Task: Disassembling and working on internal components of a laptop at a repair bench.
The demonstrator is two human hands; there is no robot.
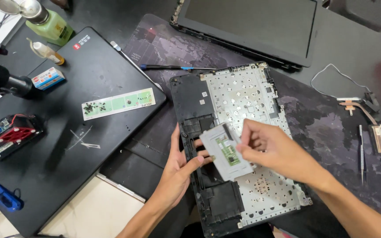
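A grey rectangular touchpad module [222, 149] with a small green circuit board on it is held just above an opened laptop palmrest shell [243, 97], black plastic with a perforated silver metal plate. My right hand [272, 150] pinches the module's right edge. My left hand [179, 172] rests on the shell's left side, its fingers under and against the module's lower left edge.
A closed black laptop [58, 145] at left carries a strip with screws [119, 103], a small blue-white box [47, 78] and a red fan part [14, 134]. A detached screen [248, 26] lies at the back. A copper heatpipe [367, 117], cable and tools sit right.
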